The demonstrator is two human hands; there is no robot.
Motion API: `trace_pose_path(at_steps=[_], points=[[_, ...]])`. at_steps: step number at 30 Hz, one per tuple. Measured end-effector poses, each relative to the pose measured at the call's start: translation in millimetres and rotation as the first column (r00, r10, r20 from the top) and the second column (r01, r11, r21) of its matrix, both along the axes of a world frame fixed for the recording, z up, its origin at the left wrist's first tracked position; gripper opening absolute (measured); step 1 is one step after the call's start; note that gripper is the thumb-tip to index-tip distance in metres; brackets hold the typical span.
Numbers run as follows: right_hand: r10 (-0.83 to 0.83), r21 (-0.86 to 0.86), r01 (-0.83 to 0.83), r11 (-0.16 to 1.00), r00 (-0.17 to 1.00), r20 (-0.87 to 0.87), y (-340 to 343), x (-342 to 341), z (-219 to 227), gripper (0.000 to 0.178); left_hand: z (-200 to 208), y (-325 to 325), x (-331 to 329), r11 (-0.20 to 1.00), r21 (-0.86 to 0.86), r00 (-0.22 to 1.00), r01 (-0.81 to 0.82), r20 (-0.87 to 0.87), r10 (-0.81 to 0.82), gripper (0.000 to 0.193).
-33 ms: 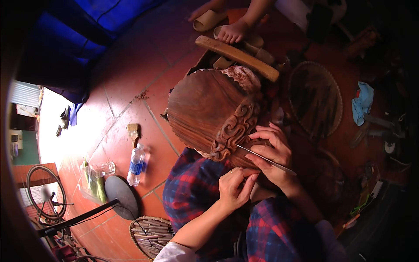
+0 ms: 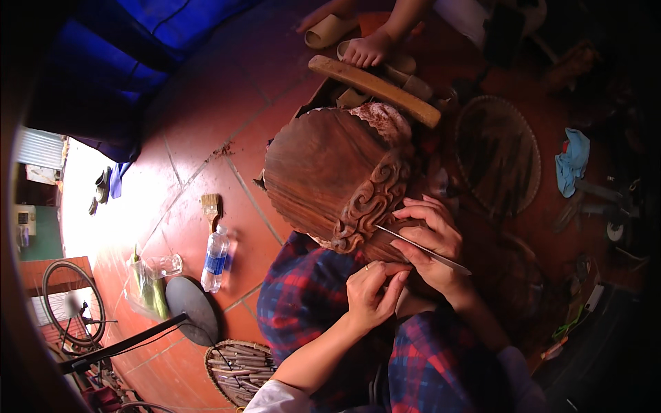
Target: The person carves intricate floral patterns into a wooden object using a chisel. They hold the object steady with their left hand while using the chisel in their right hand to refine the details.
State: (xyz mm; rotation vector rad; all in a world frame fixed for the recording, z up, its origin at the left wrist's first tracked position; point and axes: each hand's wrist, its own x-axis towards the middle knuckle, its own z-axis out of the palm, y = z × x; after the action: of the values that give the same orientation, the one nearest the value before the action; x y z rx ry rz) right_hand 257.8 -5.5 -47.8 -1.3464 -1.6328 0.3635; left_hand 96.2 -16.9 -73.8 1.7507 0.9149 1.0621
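In front of me lies a dark brown carved wooden piece, with a smooth face, a scalloped edge and raised scrollwork along its lower right side. My right hand is closed around a slim metal blade that tapers to a point. The tip touches or nearly touches the wood just beside the scrolls. My left hand, a ring on one finger, is closed with thumb and fingers pinched near the lower edge of the wood. What lies between those fingers is hidden.
A wooden bar lies beyond the piece, near another person's bare foot. A paintbrush, water bottle, round lamp base and basket of tool handles are at left. A scalloped oval wooden panel and blue cloth are at right.
The blade and my right hand have shifted very slightly to the right. My left hand and the wooden piece look almost unmoved.
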Motion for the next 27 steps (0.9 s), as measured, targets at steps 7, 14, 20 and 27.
trace_pose_path(at_steps=[7, 14, 20, 27], points=[[0.027, 0.022, -0.030, 0.999, 0.995, 0.096, -1, -1, 7, 0.019, 6, 0, -8, 0.964, 0.252, 0.995, -0.084, 0.069, 0.069, 0.014], [0.037, 0.033, -0.037, 0.999, 0.999, -0.009, 0, 4, -6, 0.019, -4, 0, 4, 0.938, 0.316, 0.990, 0.139, -0.025, -0.139, 0.057], [0.094, -0.010, -0.093, 0.996, 0.993, 0.065, 5, 5, 4, 0.019, -5, -6, -4, 0.943, 0.301, 0.987, 0.140, -0.117, -0.109, 0.065], [0.115, -0.103, -0.104, 0.989, 0.988, 0.103, 1, 7, 20, 0.016, -3, -7, -5, 0.935, 0.296, 0.980, 0.195, -0.102, -0.172, 0.066]])
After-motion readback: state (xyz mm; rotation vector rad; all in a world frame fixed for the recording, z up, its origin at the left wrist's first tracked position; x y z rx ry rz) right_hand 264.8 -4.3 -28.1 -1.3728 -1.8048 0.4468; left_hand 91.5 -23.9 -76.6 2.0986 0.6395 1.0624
